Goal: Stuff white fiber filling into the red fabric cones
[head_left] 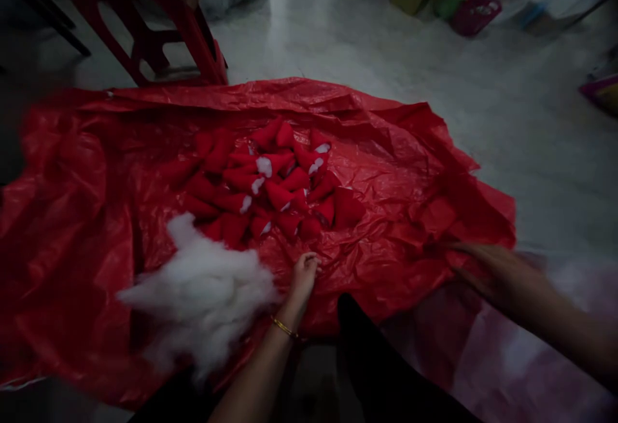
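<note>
The red plastic sheet [96,172] lay spread and crumpled over the pale floor [386,69], and everything else sat in relation to it. At the sheet's near edge, the left hand [304,275], with a thin gold bangle [284,328] at the wrist, rested on the plastic with its fingers curled loosely downward; it pressed or pinched at the sheet, though whether it actually gripped a fold could not be told. Just beside that hand, toward the sheet's near-left part, lay a loose heap of white stuffing [203,294], touching the plastic and close against the wrist. At the sheet's near-right edge the right hand [487,268] was blurred; it lay flat and extended over the rim of the plastic, fingers stretched out rather than closed, and whether it held anything could not be made out.

Farther in, at the sheet's middle, a pile of small red cone-shaped fabric pieces [270,185] was heaped together, several showing white tips.

Beyond the sheet's far-left edge stood a red plastic stool [183,30] on the floor. Well beyond the far-right edge, blurred coloured bags and a pink basket [476,16] lay on the floor.
</note>
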The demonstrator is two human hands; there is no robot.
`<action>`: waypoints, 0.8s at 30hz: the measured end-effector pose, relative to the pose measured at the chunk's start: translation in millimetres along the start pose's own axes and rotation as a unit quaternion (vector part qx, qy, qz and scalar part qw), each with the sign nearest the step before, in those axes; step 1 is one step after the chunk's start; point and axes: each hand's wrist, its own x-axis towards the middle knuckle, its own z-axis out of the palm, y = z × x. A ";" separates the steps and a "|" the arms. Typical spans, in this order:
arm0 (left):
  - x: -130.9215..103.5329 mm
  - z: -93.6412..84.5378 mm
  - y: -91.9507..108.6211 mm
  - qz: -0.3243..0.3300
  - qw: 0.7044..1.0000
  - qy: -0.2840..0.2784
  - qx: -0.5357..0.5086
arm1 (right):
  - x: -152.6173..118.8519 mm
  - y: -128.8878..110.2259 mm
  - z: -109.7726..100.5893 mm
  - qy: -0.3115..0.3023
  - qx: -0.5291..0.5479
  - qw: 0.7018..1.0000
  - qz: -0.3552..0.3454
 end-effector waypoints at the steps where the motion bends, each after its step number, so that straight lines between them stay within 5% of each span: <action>1: 0.2 0.4 -0.3 0.007 1.000 -0.003 -0.001 | 26.7 8.5 25.4 -0.037 -0.006 0.999 0.023; 5: 5.2 -5.5 -4.9 0.004 1.000 -0.007 0.007 | 134.2 29.5 146.1 -0.109 0.004 0.988 0.112; 8: 6.8 -12.5 -7.0 -0.019 1.000 0.011 0.008 | 152.6 28.8 202.1 -0.102 0.027 0.986 0.128; 11: -0.4 -10.3 -3.6 -0.040 0.998 -0.016 -0.035 | 115.7 4.5 207.2 -0.075 0.050 0.986 0.137; 15: -14.2 9.1 7.2 -0.128 0.959 -0.114 -0.228 | 51.7 -69.5 183.0 -0.018 0.102 0.992 0.070; 20: -14.3 21.3 8.2 -0.125 0.943 0.046 -0.305 | 14.3 -154.0 180.8 -0.044 0.128 0.989 -0.066; 24: -18.7 22.2 -0.9 -0.105 0.959 0.058 -0.258 | 22.2 -143.8 184.4 -0.067 0.116 0.987 -0.082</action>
